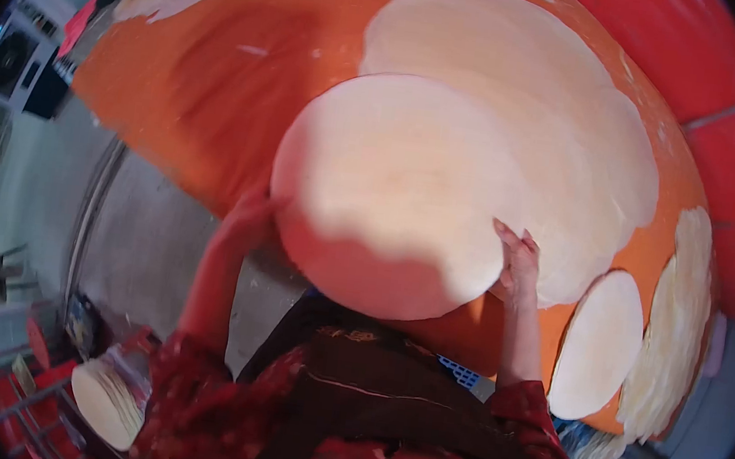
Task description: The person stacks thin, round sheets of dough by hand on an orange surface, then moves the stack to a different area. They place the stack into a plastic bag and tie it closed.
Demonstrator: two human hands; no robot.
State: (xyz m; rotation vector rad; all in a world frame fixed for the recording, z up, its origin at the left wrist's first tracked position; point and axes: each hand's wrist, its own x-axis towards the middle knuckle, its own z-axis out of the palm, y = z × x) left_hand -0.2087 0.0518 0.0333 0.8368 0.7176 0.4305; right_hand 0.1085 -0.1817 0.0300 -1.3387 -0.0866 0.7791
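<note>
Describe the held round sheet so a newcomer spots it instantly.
On the orange table, look to the near edge. There, a pale round sheet spans between the left hand and right hand. Neighbouring sheets lie on the table; only this one is held.

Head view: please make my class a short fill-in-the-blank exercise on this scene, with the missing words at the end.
1. The left hand and right hand hold a round sheet at a table coloured ____.
2. The narrow oval sheet on the table is nearer the ____ hand.
3. The patterned sleeves are mainly ____.

Missing words: orange; right; red.
</note>
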